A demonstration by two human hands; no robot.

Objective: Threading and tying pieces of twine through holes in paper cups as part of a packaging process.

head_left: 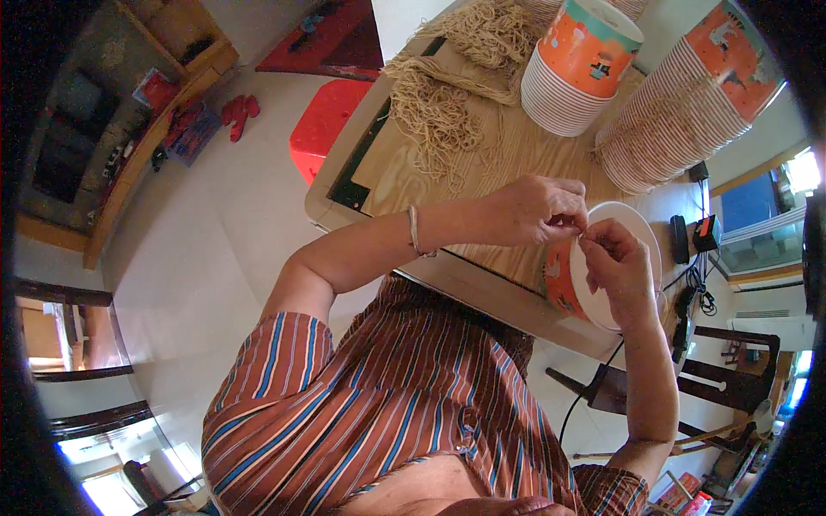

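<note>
My left hand (546, 211) reaches across the table with its fingertips pinched together. My right hand (618, 262) is also closed in a pinch, and its fingertips meet those of the left. Whatever lies between them is too small to make out. Just under both hands is an orange printed paper tub (561, 279) with a white round end, tilted near the table's front edge. Part of the tub is hidden by my right hand. Beyond my left hand lies a loose heap of tan twine (439, 120), with strands trailing over the wood.
Nested orange-and-white paper tubs (568, 95) stand at the back, and a taller leaning stack (675, 120) is to their right, with twine on it. Black adapters (705, 234) and cables are at the right edge. A red stool (325, 125) stands left of the table (396, 202).
</note>
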